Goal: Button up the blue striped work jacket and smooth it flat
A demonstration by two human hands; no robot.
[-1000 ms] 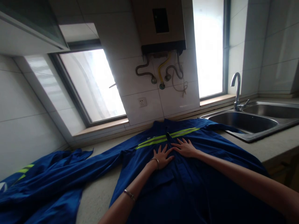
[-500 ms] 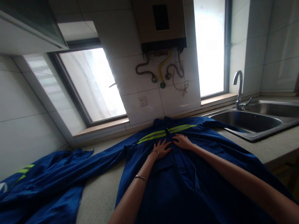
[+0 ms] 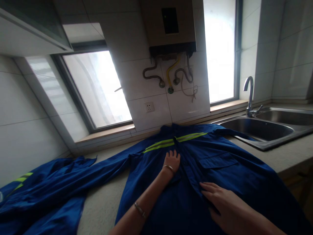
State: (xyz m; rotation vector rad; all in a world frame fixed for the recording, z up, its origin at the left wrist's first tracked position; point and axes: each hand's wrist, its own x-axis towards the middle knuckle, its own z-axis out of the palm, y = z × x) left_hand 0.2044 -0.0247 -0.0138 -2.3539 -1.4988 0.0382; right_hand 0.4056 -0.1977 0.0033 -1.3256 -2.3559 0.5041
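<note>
A blue work jacket (image 3: 234, 178) lies spread front side up on the counter, with a yellow-green and grey reflective band (image 3: 158, 143) across its chest. My left hand (image 3: 171, 160) rests on the cloth just left of the button placket, below the band, fingers stretched and slightly apart. Lower down, my right hand (image 3: 220, 199) is at the placket's right side, its fingers extended over the cloth and below the flapped chest pocket (image 3: 218, 161). Neither hand holds anything that I can see. Two bracelets circle my left wrist and forearm.
A second blue garment (image 3: 56, 173) with reflective stripes lies at the left on the counter (image 3: 100, 202). One jacket sleeve reaches over it; the other hangs into the sink (image 3: 264, 143). The tap (image 3: 249, 96), water heater (image 3: 171, 29) and socket (image 3: 149, 106) are behind.
My right hand has moved from the band down along the placket toward me, uncovering the chest pocket flap. My left hand has shifted slightly, its fingers now less spread.
</note>
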